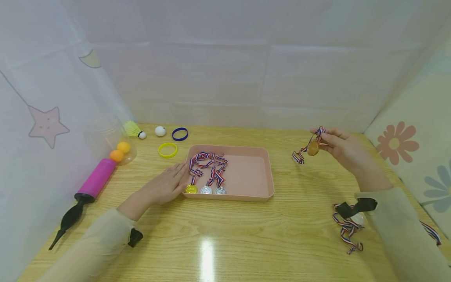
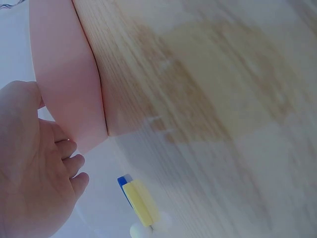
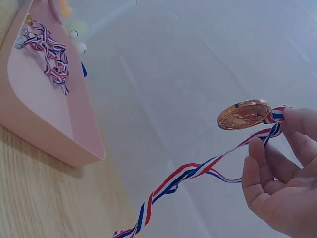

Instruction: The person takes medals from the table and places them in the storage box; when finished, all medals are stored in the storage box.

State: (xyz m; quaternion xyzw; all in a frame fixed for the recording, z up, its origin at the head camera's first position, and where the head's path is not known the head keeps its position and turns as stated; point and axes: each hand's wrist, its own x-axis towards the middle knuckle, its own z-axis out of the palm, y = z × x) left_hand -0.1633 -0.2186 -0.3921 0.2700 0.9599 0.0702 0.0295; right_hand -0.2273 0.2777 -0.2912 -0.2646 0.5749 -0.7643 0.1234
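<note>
R hand (image 1: 343, 150) lifts bronze medal (image 1: 312, 148) above table (image 1: 246, 235), right of pink tray (image 1: 246, 172).
Fingers pinch it at the ribbon (image 3: 198, 171), which trails down w/ its end on the wood. L hand (image 1: 169, 184) lies flat, fingers straight, vs tray's left edge; 3 medals (image 1: 206, 190) inside. Another ribbon medal (image 1: 349, 227) lies near R sleeve; pump (image 1: 88, 192), wristbands (image 1: 174, 141), balls far left, nothing btwn hand and tray.

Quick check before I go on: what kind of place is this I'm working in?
Probably a staged tabletop booth, not a lived-in room: a wooden table closed in by white sheets and patterned fabric, set with sports props such as a pink tray of medals, a hand pump and a shuttlecock.
</note>
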